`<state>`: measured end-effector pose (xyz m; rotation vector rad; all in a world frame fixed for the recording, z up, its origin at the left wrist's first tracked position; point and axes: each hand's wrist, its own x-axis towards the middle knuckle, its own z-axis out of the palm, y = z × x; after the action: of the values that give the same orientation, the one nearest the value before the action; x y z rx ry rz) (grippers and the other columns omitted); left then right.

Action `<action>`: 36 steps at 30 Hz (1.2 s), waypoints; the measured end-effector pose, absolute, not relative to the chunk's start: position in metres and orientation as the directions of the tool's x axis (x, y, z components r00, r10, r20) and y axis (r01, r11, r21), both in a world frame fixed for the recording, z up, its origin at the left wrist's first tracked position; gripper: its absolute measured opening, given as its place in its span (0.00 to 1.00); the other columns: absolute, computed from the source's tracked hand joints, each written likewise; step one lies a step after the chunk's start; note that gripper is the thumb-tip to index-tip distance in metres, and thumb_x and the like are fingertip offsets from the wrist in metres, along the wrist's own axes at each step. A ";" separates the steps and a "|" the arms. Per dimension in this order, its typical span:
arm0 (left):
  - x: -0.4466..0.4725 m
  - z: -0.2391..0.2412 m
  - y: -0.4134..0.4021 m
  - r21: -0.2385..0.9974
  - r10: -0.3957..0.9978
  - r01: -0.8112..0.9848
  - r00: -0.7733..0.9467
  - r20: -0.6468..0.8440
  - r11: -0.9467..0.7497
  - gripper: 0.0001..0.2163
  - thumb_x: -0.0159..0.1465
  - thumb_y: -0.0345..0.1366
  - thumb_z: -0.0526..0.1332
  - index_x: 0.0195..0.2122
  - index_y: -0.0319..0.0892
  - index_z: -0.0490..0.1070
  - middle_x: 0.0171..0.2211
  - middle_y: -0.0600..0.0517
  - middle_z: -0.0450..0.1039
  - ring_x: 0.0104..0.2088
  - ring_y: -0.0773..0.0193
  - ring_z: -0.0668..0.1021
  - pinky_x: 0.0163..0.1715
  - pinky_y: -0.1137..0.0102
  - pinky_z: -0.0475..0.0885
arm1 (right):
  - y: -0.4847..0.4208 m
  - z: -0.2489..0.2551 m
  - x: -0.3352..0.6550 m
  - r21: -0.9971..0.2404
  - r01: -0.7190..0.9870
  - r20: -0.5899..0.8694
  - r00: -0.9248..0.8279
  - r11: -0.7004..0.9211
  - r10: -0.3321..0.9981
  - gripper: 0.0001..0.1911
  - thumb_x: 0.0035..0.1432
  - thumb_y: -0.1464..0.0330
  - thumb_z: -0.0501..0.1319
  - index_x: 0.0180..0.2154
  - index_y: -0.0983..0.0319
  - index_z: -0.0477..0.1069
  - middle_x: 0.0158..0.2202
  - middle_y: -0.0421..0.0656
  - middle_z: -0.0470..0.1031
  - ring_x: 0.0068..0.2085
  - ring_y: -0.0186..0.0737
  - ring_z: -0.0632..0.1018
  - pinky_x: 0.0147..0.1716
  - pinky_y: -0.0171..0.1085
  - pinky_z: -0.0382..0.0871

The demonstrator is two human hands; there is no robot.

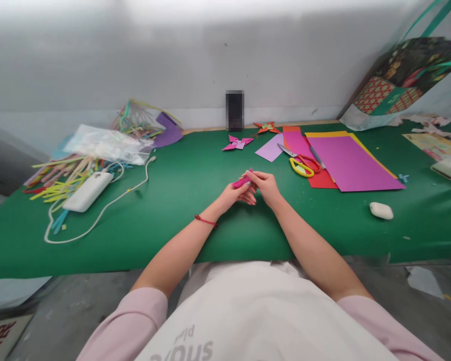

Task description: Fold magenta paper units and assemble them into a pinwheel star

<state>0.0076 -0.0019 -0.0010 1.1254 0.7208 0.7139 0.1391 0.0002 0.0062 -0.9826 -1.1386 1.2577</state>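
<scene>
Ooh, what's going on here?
Someone's left hand and right hand are both holding a small pink paper over the green table. Beyond the hands lie a pink star and an orange star. Off to the right, nobody is holding the scissors.

Paper-craft work corner, one, with me at its green-topped table (pixel 180 200). Evidence: coloured sheets (pixel 355 163), scissors (pixel 295 156), folded stars (pixel 238 144), heaped colourful strips (pixel 86 165).

Fingers (pixel 262 175) partly hid the folded magenta paper (pixel 240 183), dead centre; at twelve o'clock a phone-shaped black slab (pixel 235 111) blurred into blocks; at two, the patterned bag (pixel 389 95) ran out of view.
</scene>
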 end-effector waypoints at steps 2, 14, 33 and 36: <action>0.008 -0.001 -0.002 0.957 0.817 -0.125 0.557 -0.152 0.263 0.21 0.52 0.53 0.64 0.27 0.35 0.69 0.19 0.49 0.75 0.21 0.65 0.78 0.27 0.70 0.73 | 0.000 0.006 0.139 -0.984 -0.145 0.102 -0.010 0.100 0.995 0.18 0.42 0.53 0.66 0.26 0.62 0.78 0.23 0.41 0.76 0.17 0.26 0.61 0.18 0.33 0.57; 0.012 0.001 -0.004 0.952 0.845 -0.098 0.493 -0.207 0.291 0.18 0.57 0.48 0.62 0.26 0.35 0.69 0.20 0.47 0.75 0.22 0.64 0.78 0.29 0.67 0.75 | 0.001 0.006 0.138 -0.992 -0.065 0.110 -0.017 0.108 0.994 0.23 0.43 0.49 0.63 0.28 0.63 0.77 0.16 0.38 0.69 0.15 0.26 0.57 0.15 0.33 0.53; 0.013 -0.001 -0.004 0.969 0.860 -0.083 0.483 -0.165 0.232 0.20 0.49 0.50 0.67 0.27 0.35 0.69 0.22 0.46 0.77 0.24 0.62 0.80 0.29 0.69 0.75 | -0.002 0.006 0.137 -0.977 0.052 0.213 0.101 0.209 0.972 0.22 0.46 0.50 0.61 0.27 0.62 0.77 0.13 0.35 0.61 0.14 0.27 0.56 0.15 0.33 0.51; 0.013 0.000 -0.005 0.971 0.861 -0.082 0.484 -0.157 0.223 0.22 0.49 0.53 0.66 0.27 0.35 0.70 0.21 0.46 0.77 0.23 0.63 0.79 0.27 0.70 0.75 | -0.002 0.007 0.137 -0.977 0.042 0.214 0.094 0.211 0.972 0.22 0.46 0.49 0.61 0.27 0.62 0.77 0.13 0.35 0.63 0.14 0.27 0.56 0.15 0.33 0.52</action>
<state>0.0130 -0.0055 0.0002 1.1653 0.8380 0.7683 0.1369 -0.0024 0.0067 -1.1172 -1.2538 0.9645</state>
